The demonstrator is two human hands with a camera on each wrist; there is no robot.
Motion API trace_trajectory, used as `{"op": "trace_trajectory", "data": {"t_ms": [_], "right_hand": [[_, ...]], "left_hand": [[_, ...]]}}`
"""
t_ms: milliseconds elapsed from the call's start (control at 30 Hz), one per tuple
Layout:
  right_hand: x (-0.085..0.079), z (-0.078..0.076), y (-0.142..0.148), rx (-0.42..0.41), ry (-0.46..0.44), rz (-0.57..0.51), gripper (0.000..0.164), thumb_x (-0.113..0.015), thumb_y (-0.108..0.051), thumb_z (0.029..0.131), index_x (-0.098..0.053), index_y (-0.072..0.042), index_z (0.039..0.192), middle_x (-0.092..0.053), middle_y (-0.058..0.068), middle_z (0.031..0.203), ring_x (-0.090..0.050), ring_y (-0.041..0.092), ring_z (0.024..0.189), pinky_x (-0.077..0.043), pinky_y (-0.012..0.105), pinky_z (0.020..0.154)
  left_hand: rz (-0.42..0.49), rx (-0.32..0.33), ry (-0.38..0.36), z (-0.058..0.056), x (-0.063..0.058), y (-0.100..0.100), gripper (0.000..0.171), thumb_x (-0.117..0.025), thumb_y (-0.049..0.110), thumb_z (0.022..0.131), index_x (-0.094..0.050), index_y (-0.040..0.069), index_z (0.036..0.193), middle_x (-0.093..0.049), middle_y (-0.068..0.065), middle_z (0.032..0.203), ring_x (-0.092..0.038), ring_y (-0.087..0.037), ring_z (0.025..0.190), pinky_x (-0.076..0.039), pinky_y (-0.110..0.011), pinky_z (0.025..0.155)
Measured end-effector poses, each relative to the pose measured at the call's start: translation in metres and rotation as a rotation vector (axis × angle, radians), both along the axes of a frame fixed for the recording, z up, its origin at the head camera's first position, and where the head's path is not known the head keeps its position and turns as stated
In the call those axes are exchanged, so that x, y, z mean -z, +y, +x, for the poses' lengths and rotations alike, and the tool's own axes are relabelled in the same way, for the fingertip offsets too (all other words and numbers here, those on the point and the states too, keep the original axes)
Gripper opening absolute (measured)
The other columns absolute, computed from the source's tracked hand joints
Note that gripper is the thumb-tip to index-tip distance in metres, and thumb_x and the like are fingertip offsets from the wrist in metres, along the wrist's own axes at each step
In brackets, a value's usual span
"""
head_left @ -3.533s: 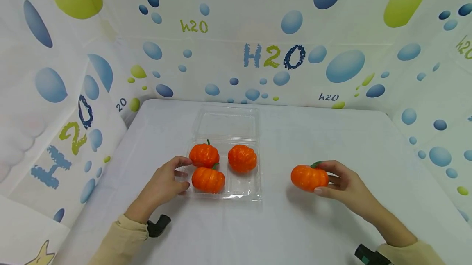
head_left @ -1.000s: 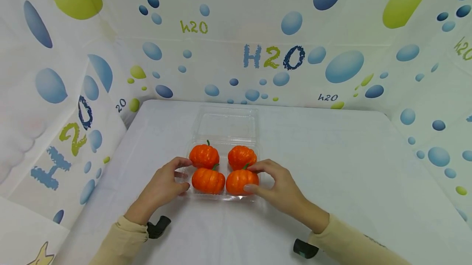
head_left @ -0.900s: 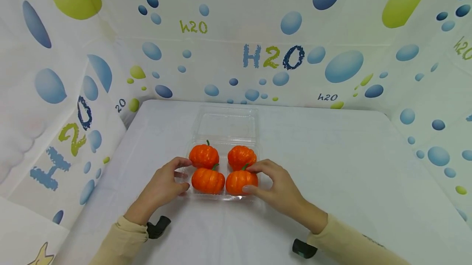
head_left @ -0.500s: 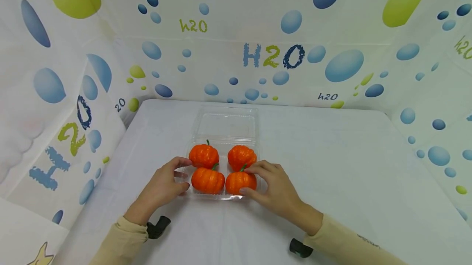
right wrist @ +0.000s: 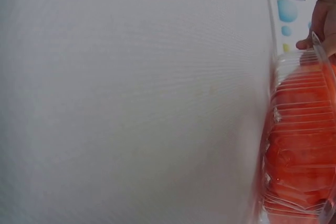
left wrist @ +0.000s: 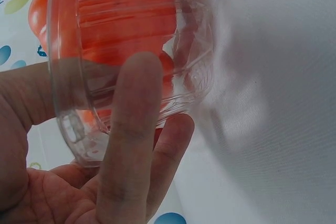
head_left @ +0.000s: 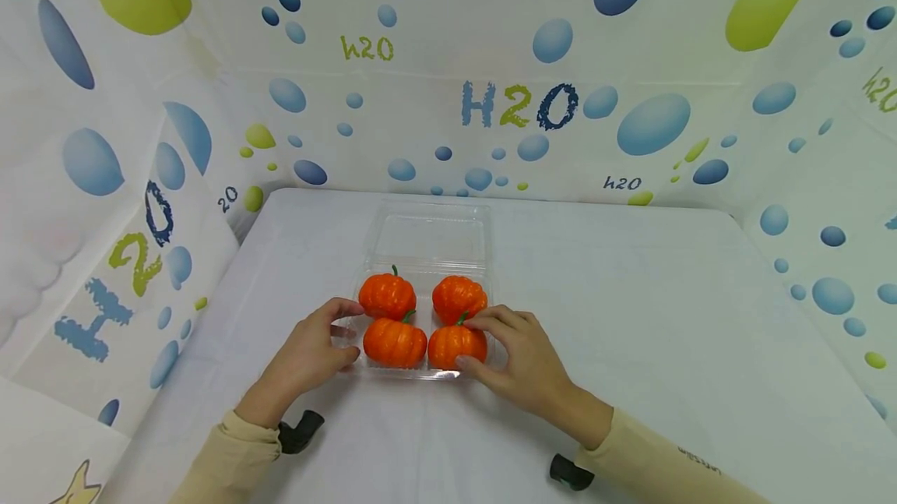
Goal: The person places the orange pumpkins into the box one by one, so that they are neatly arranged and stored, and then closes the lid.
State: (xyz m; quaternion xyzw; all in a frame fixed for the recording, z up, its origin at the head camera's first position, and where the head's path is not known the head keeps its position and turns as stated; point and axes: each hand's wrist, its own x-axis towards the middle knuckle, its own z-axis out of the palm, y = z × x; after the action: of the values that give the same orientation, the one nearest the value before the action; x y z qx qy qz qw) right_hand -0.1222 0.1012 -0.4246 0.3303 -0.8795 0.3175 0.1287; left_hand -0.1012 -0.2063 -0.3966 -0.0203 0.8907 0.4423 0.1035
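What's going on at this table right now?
A person has both hands at a clear plastic container on a white-covered table. The left hand holds its left side, while the right hand has its fingers and thumb around the front right pumpkin. The front left pumpkin, back left pumpkin and back right pumpkin also sit in it. The lid lies open on the far side.
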Motion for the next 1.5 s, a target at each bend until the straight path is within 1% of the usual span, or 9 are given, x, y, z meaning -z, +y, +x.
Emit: {"op": "trace_trajectory", "data": {"t_ms": [400, 633, 767, 900, 1000, 1133, 1333, 1433, 1500], "right_hand": [[0.001, 0.001, 0.001, 0.003, -0.018, -0.026, 0.040, -0.077, -0.042, 0.088, -0.071, -0.016, 0.118, -0.063, -0.010, 0.119, -0.058, 0.011, 0.113, -0.047, 0.040, 0.097], [-0.002, 0.000, 0.003, -0.008, 0.002, -0.045, 0.042, -0.077, -0.040, 0.088, -0.070, -0.013, 0.120, -0.063, -0.008, 0.119, -0.058, 0.011, 0.113, -0.048, 0.041, 0.096], [-0.007, -0.003, 0.005, -0.009, 0.018, -0.050, 0.042, -0.076, -0.038, 0.088, -0.070, -0.012, 0.121, -0.063, -0.007, 0.120, -0.059, 0.013, 0.112, -0.050, 0.041, 0.095], [-0.018, -0.010, 0.009, 0.008, 0.000, -0.062, 0.047, -0.076, -0.035, 0.088, -0.067, -0.010, 0.126, -0.062, -0.005, 0.125, -0.059, 0.015, 0.116, -0.051, 0.043, 0.097], [-0.032, -0.018, 0.011, 0.014, -0.039, -0.091, 0.051, -0.075, -0.035, 0.089, -0.063, -0.011, 0.133, -0.059, -0.004, 0.132, -0.056, 0.015, 0.122, -0.050, 0.044, 0.101], [-0.054, -0.032, 0.009, -0.015, -0.069, -0.133, 0.058, -0.074, -0.034, 0.091, -0.055, -0.013, 0.142, -0.053, -0.002, 0.142, -0.050, 0.016, 0.132, -0.046, 0.046, 0.106], [-0.086, -0.057, 0.003, -0.064, -0.043, -0.202, 0.067, -0.075, -0.029, 0.091, -0.046, -0.013, 0.149, -0.048, 0.001, 0.150, -0.044, 0.018, 0.138, -0.041, 0.049, 0.110], [-0.100, -0.068, -0.001, -0.072, -0.044, -0.248, 0.066, -0.074, -0.028, 0.092, -0.046, -0.012, 0.150, -0.047, 0.002, 0.151, -0.043, 0.017, 0.138, -0.039, 0.046, 0.113], [-0.107, -0.075, -0.004, -0.078, -0.060, -0.286, 0.065, -0.073, -0.028, 0.093, -0.045, -0.011, 0.150, -0.047, 0.002, 0.151, -0.043, 0.015, 0.138, -0.037, 0.042, 0.114]], "left_hand": [[-0.010, -0.007, 0.000, -0.001, 0.001, -0.002, 0.049, -0.068, -0.001, 0.084, -0.050, 0.000, 0.130, -0.052, -0.023, 0.141, -0.062, -0.037, 0.112, -0.061, -0.033, 0.067], [0.036, 0.016, -0.019, -0.001, -0.001, -0.004, 0.041, -0.058, 0.004, 0.094, -0.045, -0.002, 0.132, -0.049, -0.024, 0.143, -0.060, -0.037, 0.113, -0.061, -0.034, 0.069], [0.011, 0.028, -0.017, -0.003, -0.010, -0.008, 0.041, -0.049, 0.013, 0.101, -0.041, -0.003, 0.138, -0.045, -0.027, 0.147, -0.060, -0.036, 0.112, -0.061, -0.036, 0.073], [-0.063, 0.040, 0.013, -0.010, -0.030, -0.014, 0.049, -0.040, 0.025, 0.106, -0.035, 0.000, 0.148, -0.040, -0.027, 0.152, -0.057, -0.040, 0.120, -0.056, -0.049, 0.090], [-0.119, 0.073, 0.043, -0.016, -0.051, -0.017, 0.055, -0.033, 0.036, 0.109, -0.030, 0.005, 0.155, -0.034, -0.027, 0.155, -0.045, -0.046, 0.132, -0.043, -0.063, 0.103], [-0.148, 0.116, 0.117, -0.024, -0.081, -0.019, 0.058, -0.029, 0.045, 0.109, -0.026, 0.015, 0.159, -0.028, -0.025, 0.160, -0.035, -0.051, 0.139, -0.033, -0.071, 0.106], [-0.051, 0.104, 0.388, -0.033, -0.120, -0.013, 0.051, -0.031, 0.038, 0.110, -0.033, 0.020, 0.158, -0.030, -0.013, 0.162, -0.031, -0.046, 0.143, -0.028, -0.071, 0.109], [0.038, 0.089, 0.512, -0.039, -0.133, -0.007, 0.051, -0.032, 0.039, 0.110, -0.039, 0.016, 0.155, -0.034, -0.008, 0.160, -0.032, -0.039, 0.145, -0.025, -0.066, 0.114], [0.084, 0.079, 0.548, -0.045, -0.138, -0.004, 0.055, -0.032, 0.046, 0.109, -0.041, 0.017, 0.154, -0.036, -0.005, 0.159, -0.032, -0.033, 0.145, -0.024, -0.063, 0.116]]}}
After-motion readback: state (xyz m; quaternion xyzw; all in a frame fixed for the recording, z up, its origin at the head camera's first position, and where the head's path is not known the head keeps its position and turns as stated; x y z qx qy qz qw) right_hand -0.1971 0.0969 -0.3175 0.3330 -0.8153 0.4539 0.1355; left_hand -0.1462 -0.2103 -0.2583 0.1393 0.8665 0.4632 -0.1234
